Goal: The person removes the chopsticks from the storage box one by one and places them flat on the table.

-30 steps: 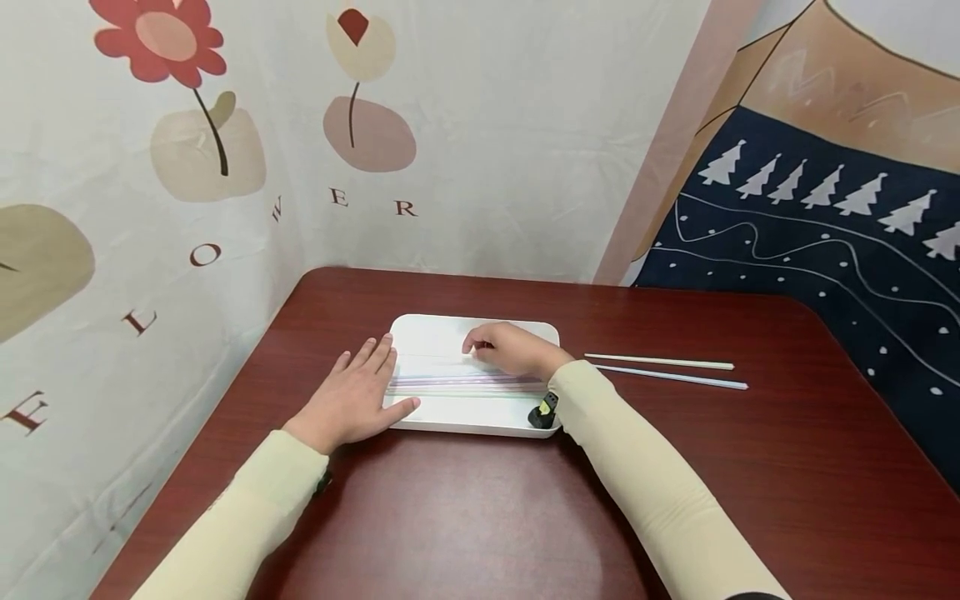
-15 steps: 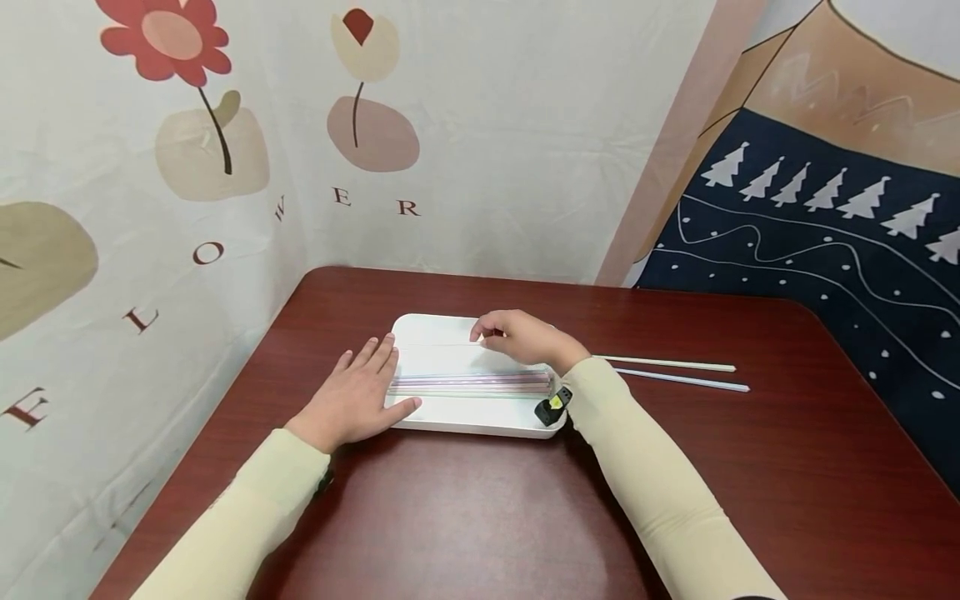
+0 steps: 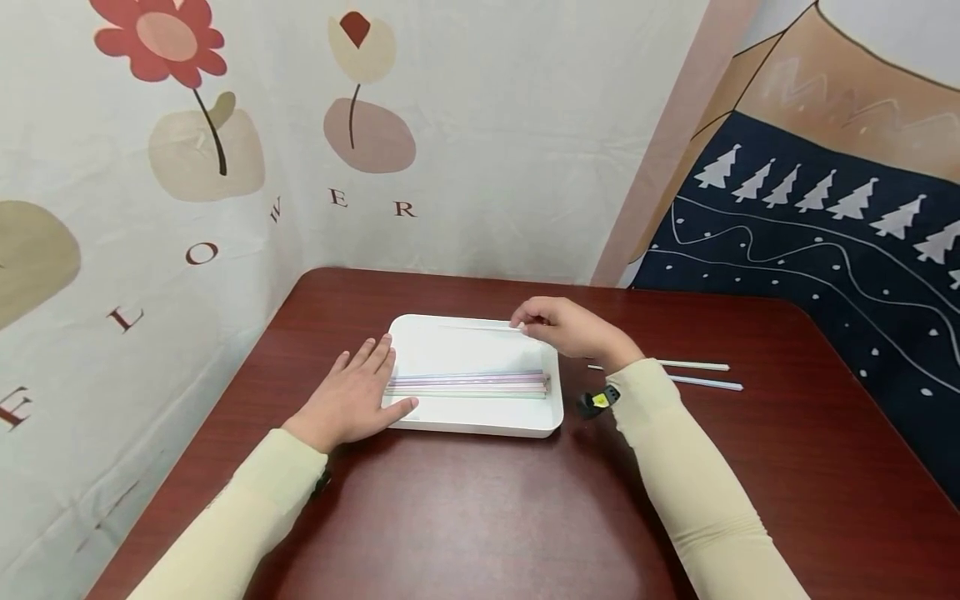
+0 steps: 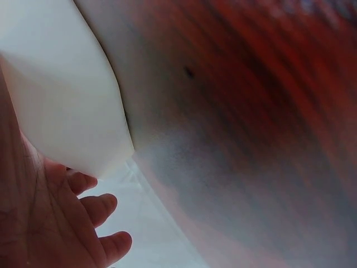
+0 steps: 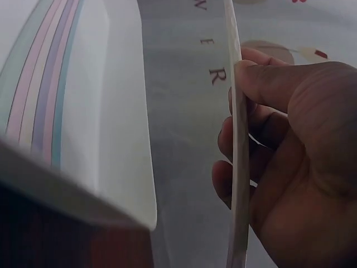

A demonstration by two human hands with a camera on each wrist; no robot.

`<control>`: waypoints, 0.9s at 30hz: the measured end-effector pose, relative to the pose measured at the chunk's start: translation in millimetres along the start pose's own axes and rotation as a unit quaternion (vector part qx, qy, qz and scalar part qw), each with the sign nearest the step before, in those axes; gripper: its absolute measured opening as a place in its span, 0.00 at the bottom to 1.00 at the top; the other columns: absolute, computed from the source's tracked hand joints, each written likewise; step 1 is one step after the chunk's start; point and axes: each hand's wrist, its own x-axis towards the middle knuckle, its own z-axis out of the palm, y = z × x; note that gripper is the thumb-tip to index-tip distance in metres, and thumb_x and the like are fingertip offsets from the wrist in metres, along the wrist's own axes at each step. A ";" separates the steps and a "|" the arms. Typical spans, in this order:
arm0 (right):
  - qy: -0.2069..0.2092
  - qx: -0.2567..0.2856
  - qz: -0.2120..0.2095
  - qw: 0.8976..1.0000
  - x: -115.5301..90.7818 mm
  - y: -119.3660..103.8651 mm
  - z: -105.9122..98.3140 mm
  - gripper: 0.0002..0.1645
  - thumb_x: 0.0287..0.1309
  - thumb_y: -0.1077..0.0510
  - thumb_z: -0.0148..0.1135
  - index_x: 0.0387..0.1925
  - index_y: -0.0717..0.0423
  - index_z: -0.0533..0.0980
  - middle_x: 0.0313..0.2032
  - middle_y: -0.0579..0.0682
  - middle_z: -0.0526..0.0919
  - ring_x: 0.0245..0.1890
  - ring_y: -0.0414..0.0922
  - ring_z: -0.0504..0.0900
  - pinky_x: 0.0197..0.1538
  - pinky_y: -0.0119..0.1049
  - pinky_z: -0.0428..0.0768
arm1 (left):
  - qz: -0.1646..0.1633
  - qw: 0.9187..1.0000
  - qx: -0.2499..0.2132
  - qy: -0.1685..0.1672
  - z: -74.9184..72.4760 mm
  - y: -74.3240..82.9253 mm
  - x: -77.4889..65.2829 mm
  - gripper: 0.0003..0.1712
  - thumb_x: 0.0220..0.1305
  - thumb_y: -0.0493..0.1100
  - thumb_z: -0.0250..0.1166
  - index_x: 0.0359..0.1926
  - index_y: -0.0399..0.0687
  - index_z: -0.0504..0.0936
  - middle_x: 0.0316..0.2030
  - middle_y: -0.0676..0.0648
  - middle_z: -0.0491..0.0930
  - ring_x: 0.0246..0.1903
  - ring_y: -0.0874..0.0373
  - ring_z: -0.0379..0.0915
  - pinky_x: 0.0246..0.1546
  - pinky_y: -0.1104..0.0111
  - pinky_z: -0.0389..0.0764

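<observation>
Right fingers [image 5: 225,137] pinch one slim whitish stick [image 5: 241,156] over tray [image 3: 480,417], left fingers [image 3: 363,352] outstretched; inside, six pastel sticks [image 3: 472,384]; tray's right, two sticks [image 3: 708,383].

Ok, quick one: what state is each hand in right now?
Left hand: open, fingers spread, against the left end of the white tray.
Right hand: closed, pinching one pale strip.

Bright head view, soft glare on the table [image 3: 487,508]; dimmer wrist views, left perhaps unfocused.
</observation>
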 end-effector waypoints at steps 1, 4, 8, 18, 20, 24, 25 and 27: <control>0.003 0.001 0.004 1.000 -5.1 3.4 -2.6 0.10 0.70 0.63 0.56 0.48 0.55 0.81 0.46 0.47 0.83 0.43 0.45 0.77 0.49 0.41 0.78 | 0.000 1.000 -0.001 0.000 0.0 0.0 -0.1 0.56 0.67 0.74 0.48 0.74 0.30 0.56 0.76 0.34 0.46 0.74 0.36 0.44 0.69 0.40 0.50; 0.011 0.001 0.019 1.000 -20.8 12.3 -10.8 0.10 0.69 0.64 0.57 0.47 0.54 0.82 0.44 0.49 0.83 0.41 0.45 0.77 0.46 0.42 0.78 | 0.001 1.000 -0.003 0.001 -0.2 0.2 -0.6 0.56 0.67 0.73 0.48 0.74 0.29 0.56 0.76 0.34 0.46 0.74 0.36 0.44 0.69 0.40 0.50; 0.019 -0.012 0.033 0.999 -41.9 23.0 -20.9 0.09 0.69 0.63 0.58 0.45 0.51 0.82 0.43 0.48 0.83 0.40 0.45 0.77 0.46 0.42 0.79 | 0.001 1.000 -0.005 0.004 -0.2 0.6 -1.4 0.56 0.67 0.73 0.49 0.74 0.29 0.56 0.76 0.35 0.46 0.74 0.36 0.44 0.69 0.40 0.50; 0.035 -0.028 0.087 0.995 -100.3 53.3 -37.8 0.09 0.69 0.65 0.58 0.44 0.53 0.81 0.39 0.50 0.82 0.39 0.47 0.74 0.43 0.41 0.76 | -0.002 1.000 -0.004 -0.002 -0.9 1.5 -1.6 0.56 0.67 0.73 0.47 0.74 0.30 0.55 0.76 0.35 0.45 0.74 0.36 0.43 0.69 0.40 0.48; 0.036 -0.032 0.096 0.994 -110.8 58.2 -40.8 0.10 0.68 0.66 0.57 0.44 0.51 0.81 0.38 0.50 0.82 0.39 0.47 0.74 0.43 0.40 0.76 | -0.003 1.000 -0.004 -0.001 -1.1 1.4 -1.5 0.55 0.68 0.73 0.47 0.74 0.30 0.55 0.76 0.35 0.45 0.74 0.36 0.43 0.69 0.40 0.48; 0.033 -0.044 0.128 0.990 -132.2 68.2 -44.0 0.10 0.68 0.66 0.57 0.44 0.50 0.81 0.38 0.50 0.83 0.39 0.47 0.75 0.44 0.40 0.76 | -0.002 1.000 -0.006 0.002 -0.6 1.8 -1.7 0.55 0.67 0.72 0.49 0.74 0.29 0.56 0.76 0.35 0.46 0.74 0.37 0.43 0.69 0.40 0.49; 0.032 -0.050 0.134 0.989 -137.4 71.3 -44.4 0.10 0.68 0.66 0.58 0.43 0.50 0.81 0.39 0.50 0.83 0.39 0.47 0.75 0.43 0.40 0.76 | -0.001 1.000 -0.006 0.003 -0.4 1.9 -1.7 0.55 0.67 0.72 0.49 0.74 0.29 0.56 0.76 0.35 0.46 0.74 0.37 0.44 0.69 0.40 0.49; 0.032 -0.061 0.142 0.987 -147.3 77.2 -45.1 0.10 0.68 0.65 0.58 0.44 0.50 0.81 0.39 0.47 0.82 0.40 0.47 0.75 0.43 0.40 0.76 | -0.002 1.000 -0.005 0.003 0.0 1.6 -1.9 0.55 0.67 0.73 0.49 0.74 0.30 0.56 0.76 0.35 0.46 0.74 0.37 0.44 0.69 0.40 0.49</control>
